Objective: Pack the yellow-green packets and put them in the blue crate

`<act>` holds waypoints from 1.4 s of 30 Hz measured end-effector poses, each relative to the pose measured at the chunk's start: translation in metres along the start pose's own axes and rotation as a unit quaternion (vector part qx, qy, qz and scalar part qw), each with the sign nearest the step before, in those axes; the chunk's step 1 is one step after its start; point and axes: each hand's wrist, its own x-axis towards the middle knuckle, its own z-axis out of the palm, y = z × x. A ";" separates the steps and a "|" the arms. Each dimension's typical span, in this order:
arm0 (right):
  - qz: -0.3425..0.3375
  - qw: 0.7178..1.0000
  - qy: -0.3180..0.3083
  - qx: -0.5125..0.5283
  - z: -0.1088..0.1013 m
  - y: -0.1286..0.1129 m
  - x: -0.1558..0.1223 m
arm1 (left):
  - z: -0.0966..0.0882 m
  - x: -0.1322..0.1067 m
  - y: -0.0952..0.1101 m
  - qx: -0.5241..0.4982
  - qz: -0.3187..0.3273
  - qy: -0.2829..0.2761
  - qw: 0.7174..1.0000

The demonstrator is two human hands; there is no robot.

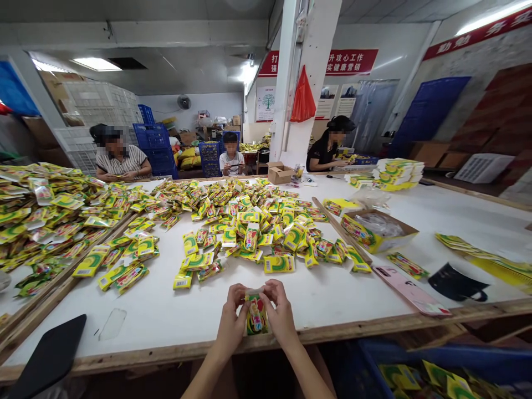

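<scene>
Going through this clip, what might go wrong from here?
The left hand and right hand hold the yellow packet by the table's front edge, so a slip might send it off. The dark flat object at the left seems to overhang that edge; a knock could tip it down. The packet pile ahead is loosely heaped, so a bump might make some slide.

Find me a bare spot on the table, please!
The white table has bare patches between the clear plastic piece and left hand, and between the right hand and pink phone. Beyond the hands, it's crowded with yellow packets.
</scene>
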 end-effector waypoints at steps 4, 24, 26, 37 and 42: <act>-0.027 0.999 -0.028 -0.031 0.000 -0.001 -0.001 | 0.000 -0.001 0.003 0.042 0.007 -0.009 0.999; 0.008 0.998 -0.022 -0.059 0.003 -0.007 0.003 | 0.009 0.008 0.009 0.044 -0.037 0.069 0.996; 0.022 0.999 -0.023 -0.041 0.002 -0.008 0.005 | 0.009 0.009 0.009 0.025 -0.047 0.067 0.996; 0.045 0.998 -0.034 0.004 0.001 -0.001 0.002 | 0.014 0.005 0.001 -0.071 -0.102 0.069 0.990; 0.029 0.998 -0.055 0.007 -0.005 0.003 -0.008 | 0.005 -0.003 -0.002 0.031 -0.059 0.035 0.997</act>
